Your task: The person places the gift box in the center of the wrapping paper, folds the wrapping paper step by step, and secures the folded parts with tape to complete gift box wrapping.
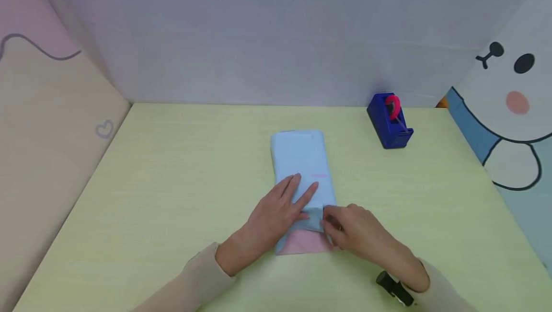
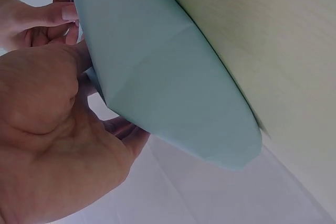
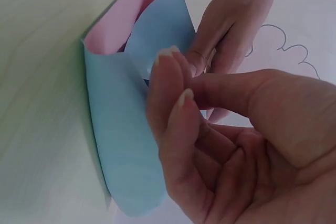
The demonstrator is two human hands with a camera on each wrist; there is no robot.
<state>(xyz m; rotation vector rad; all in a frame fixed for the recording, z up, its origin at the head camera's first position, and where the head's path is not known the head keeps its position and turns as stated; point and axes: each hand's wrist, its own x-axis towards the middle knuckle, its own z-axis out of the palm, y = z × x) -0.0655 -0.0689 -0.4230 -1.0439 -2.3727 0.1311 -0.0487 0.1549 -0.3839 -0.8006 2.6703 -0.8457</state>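
Observation:
A long packet in light blue wrapping paper (image 1: pixel 299 154) lies lengthwise on the table, its near end showing the pink inner side (image 1: pixel 304 242) of the paper. My left hand (image 1: pixel 276 213) rests palm down on its lower half, fingers spread over a folded blue flap. At the flap's right edge, my right hand (image 1: pixel 360 233) has curled fingers, with thumb and fingertips pinching the paper. In the right wrist view the near end of the wrapping paper (image 3: pixel 121 129) gapes, pink inside. The fingertips partly hide the pinched spot.
A blue tape dispenser (image 1: pixel 390 127) with a pink-red core stands at the back right of the pale yellow-green table (image 1: pixel 194 158). Printed cloth walls (image 1: pixel 276 39) close off the back and both sides. A black strap piece (image 1: pixel 394 288) sits at the right wrist.

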